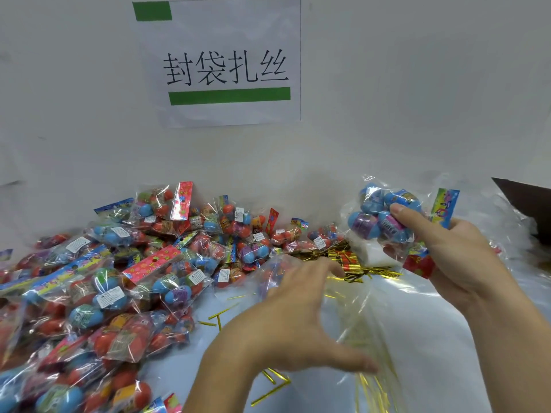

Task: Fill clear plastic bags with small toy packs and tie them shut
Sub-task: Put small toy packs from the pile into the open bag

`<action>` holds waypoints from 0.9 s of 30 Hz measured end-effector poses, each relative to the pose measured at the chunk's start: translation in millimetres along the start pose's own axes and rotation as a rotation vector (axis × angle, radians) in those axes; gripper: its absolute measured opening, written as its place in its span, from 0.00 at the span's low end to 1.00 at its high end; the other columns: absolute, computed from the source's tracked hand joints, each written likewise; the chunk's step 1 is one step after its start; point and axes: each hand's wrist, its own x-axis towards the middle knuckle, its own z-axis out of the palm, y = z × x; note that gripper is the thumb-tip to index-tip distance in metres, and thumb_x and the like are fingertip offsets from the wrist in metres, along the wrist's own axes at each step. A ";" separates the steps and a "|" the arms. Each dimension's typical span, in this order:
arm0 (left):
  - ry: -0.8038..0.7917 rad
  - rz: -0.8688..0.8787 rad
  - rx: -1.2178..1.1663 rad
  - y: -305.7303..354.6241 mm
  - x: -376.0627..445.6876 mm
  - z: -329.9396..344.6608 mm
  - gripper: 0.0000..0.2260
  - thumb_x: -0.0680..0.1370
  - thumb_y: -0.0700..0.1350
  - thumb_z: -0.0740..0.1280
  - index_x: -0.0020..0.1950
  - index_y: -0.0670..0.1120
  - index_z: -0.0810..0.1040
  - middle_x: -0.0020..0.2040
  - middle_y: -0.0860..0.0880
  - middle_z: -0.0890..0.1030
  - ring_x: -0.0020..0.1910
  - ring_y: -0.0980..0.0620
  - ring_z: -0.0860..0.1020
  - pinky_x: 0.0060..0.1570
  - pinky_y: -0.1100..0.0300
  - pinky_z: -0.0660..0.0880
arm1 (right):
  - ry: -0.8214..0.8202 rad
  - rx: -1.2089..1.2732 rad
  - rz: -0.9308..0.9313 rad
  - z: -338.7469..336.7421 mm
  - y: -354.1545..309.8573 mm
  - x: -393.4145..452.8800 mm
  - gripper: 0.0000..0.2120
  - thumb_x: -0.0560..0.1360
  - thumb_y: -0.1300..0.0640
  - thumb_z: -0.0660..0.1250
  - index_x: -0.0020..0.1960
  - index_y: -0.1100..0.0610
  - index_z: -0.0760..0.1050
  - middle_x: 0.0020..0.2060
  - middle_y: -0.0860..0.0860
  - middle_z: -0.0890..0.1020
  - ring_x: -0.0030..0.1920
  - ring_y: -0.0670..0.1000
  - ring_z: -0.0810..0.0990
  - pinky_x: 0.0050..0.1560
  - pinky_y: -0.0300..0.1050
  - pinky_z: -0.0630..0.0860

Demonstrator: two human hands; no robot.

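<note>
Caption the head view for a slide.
Right hand grips toy egg packs; left hand spreads over a clear bag beside gold twist ties.

You are looking at a brightly and evenly lit scene with soft, faint shadows. Your left hand (293, 317) is smeared by motion blur; your right hand (456, 257) is sharper. White glare streaks the cellophane of the toy packs (119, 278). The wide lens bends the edges, and the wall sign (220, 62) leans.
</note>
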 end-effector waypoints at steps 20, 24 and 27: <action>0.608 0.002 -0.361 -26.7 9.9 -17.7 0.27 0.70 0.24 0.59 0.26 0.54 0.79 0.56 0.56 0.82 0.61 0.59 0.77 0.56 0.42 0.78 | -0.572 -0.007 -0.034 -0.4 -28.6 -22.6 0.14 0.64 0.51 0.79 0.48 0.52 0.87 0.46 0.56 0.87 0.43 0.53 0.88 0.37 0.39 0.81; 0.679 -0.027 -0.433 -25.6 11.9 -19.0 0.29 0.74 0.25 0.59 0.32 0.57 0.85 0.53 0.62 0.81 0.57 0.61 0.79 0.56 0.46 0.79 | -0.702 -0.066 -0.042 5.7 -25.1 -26.6 0.25 0.58 0.47 0.84 0.53 0.52 0.86 0.50 0.58 0.87 0.47 0.56 0.87 0.39 0.42 0.82; 0.652 -0.026 -0.398 -27.2 11.2 -20.7 0.27 0.76 0.27 0.59 0.44 0.57 0.86 0.57 0.59 0.82 0.61 0.60 0.77 0.59 0.48 0.78 | -0.733 -0.103 -0.071 9.4 -20.2 -26.0 0.22 0.62 0.52 0.80 0.55 0.51 0.84 0.52 0.59 0.86 0.51 0.58 0.87 0.43 0.43 0.82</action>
